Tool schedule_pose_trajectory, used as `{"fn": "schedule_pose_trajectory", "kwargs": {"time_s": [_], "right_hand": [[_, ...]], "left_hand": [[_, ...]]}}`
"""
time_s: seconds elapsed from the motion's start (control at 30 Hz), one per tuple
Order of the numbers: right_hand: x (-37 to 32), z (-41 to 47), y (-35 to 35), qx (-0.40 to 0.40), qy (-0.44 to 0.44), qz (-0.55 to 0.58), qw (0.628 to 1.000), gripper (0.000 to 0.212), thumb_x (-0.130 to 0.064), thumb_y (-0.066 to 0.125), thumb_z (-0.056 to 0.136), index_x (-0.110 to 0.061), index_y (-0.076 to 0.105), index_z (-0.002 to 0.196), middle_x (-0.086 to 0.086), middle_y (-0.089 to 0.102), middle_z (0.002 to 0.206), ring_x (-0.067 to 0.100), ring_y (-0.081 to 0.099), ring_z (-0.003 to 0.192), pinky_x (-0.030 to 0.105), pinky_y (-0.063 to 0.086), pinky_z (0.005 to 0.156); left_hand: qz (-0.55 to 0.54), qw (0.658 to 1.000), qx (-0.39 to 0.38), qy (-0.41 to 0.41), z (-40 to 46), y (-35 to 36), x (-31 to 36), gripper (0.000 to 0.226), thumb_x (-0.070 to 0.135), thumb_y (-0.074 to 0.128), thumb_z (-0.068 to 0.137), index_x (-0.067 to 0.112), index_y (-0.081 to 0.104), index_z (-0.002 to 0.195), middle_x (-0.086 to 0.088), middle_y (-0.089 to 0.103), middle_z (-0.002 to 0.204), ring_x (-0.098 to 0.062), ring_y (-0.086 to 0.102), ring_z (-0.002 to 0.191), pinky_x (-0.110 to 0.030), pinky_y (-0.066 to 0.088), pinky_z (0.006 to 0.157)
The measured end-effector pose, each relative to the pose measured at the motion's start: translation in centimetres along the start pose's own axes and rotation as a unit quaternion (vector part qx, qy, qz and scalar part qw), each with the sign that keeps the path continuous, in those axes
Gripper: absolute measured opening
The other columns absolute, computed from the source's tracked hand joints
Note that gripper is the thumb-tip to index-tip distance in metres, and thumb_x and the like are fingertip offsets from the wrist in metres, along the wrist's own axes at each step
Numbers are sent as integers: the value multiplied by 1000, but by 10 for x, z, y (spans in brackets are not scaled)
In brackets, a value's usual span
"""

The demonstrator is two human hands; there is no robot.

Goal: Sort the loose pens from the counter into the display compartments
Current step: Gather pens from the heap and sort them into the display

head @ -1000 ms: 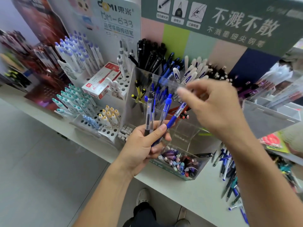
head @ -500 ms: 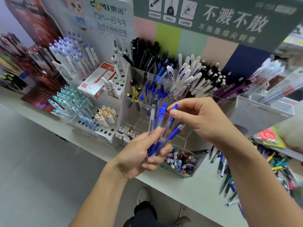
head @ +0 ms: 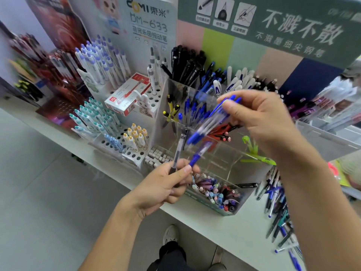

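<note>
1. Since the earlier frame, the right hand (head: 261, 122) has lifted blue pens (head: 211, 122) out of the left hand's bunch, pinching them at thumb and fingertips.
2. Left hand (head: 162, 184): fingers curled round two pens (head: 187, 155).
3. Counter (head: 224, 229): loose pens (head: 277, 208) at right.
4. Clear display (head: 224, 157) behind the hands, compartments partly filled.

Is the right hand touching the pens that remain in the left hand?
Apart. The head view shows the right hand lifted with blue pens, a clear gap above the left hand and its two pens.
</note>
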State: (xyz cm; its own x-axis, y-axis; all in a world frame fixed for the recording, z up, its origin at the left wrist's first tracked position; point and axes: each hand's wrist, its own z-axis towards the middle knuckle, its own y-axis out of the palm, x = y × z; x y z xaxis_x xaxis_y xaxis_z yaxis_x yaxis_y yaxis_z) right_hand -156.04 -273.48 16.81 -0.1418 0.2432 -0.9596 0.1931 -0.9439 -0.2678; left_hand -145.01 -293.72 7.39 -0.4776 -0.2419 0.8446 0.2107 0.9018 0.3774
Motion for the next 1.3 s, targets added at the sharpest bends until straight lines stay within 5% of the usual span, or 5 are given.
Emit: {"fn": "schedule_pose_trajectory", "kwargs": {"time_s": [0.2,0.5,0.7,1.1,1.3], "right_hand": [[11,18,5,170,-138,-225,949,9,-20,73,89,-19,79,96,-4,72,76,9,63,61,31,56,63],[32,44,52,-60,-70,-431,897,20,-18,67,97,-14,74,114,9,72,111,29,63,106,43,50,96],[35,50,52,-111,-39,-414,903,19,-20,63,99,-12,76,111,10,74,104,29,64,98,41,51,91],[19,38,49,-66,-20,-354,933,35,-9,54,100,-17,62,133,2,69,121,19,63,108,34,50,95],[8,-25,13,-129,23,-186,974,13,-28,69,95,-19,75,87,-3,67,62,11,60,52,25,51,53]], "left_hand": [[-166,981,100,16,5,-14,-6,26,38,49,99,16,60,92,3,32,66,-4,21,45,-14,13,36],[-170,980,78,69,14,-10,-1,36,19,51,95,8,67,126,0,43,72,-7,32,54,-17,24,41],[-122,986,90,73,15,-5,1,36,32,53,95,31,67,129,3,41,66,-4,23,47,-14,17,39],[-162,973,142,82,29,1,-2,32,25,56,97,13,70,123,3,46,69,-3,26,46,-14,18,39],[-31,997,38,52,24,8,-7,34,26,58,90,11,72,117,0,53,69,-6,32,47,-15,23,40]]}}
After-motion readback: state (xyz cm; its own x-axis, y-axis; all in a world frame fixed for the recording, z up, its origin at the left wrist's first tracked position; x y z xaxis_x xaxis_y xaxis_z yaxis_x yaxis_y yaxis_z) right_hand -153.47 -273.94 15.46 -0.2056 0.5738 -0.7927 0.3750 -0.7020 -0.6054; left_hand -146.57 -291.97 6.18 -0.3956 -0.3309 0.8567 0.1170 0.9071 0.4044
